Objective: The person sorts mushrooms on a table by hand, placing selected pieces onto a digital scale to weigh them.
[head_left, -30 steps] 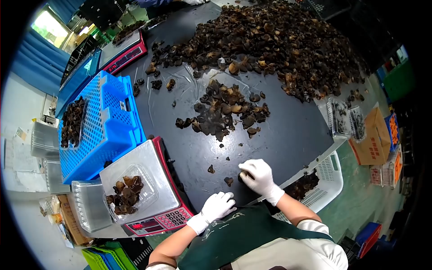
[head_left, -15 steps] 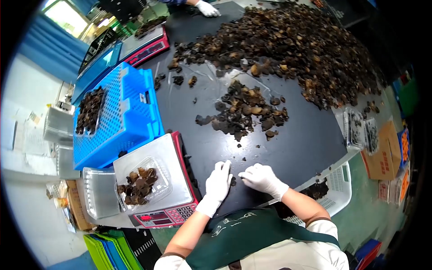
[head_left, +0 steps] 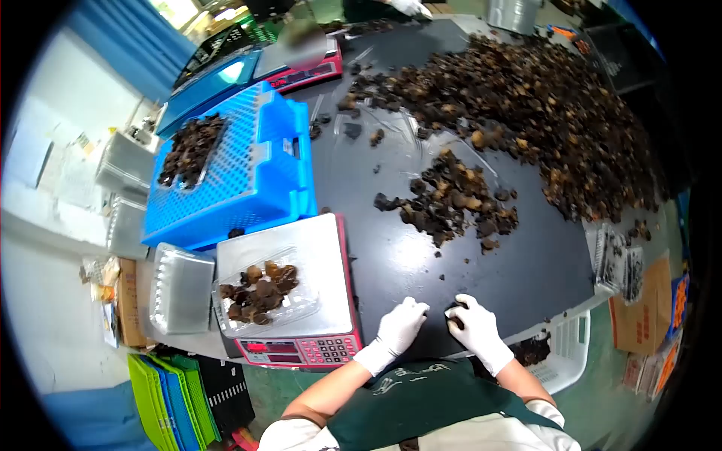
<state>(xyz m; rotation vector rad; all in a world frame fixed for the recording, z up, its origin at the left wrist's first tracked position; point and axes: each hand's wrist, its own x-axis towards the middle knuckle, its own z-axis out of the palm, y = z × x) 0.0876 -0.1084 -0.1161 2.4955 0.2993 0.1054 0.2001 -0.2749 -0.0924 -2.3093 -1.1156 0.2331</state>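
My right hand (head_left: 475, 331), white-gloved, is closed on a small dark mushroom piece (head_left: 454, 319) at the table's front edge. Just left of it my left hand (head_left: 401, 326), also gloved, has its fingers together; whether anything is between them is hidden. Beyond both hands a small pile of dark mushrooms (head_left: 455, 197) lies on the black table (head_left: 391, 263). On the scale (head_left: 331, 278) at the left, a clear plastic tray (head_left: 304, 304) holds more pieces.
A large mushroom heap (head_left: 541, 105) covers the back right. Blue crates (head_left: 282, 165) with a filled tray stand left, near stacked clear containers (head_left: 180, 293). A white basket (head_left: 568, 353) sits below the right edge. Another person's gloved hand (head_left: 410, 7) shows at the far side.
The view has shifted, so the table contents sit further right and the scale is more upright. My right hand has closed around a dark piece; my left hand's fingers have drawn in.
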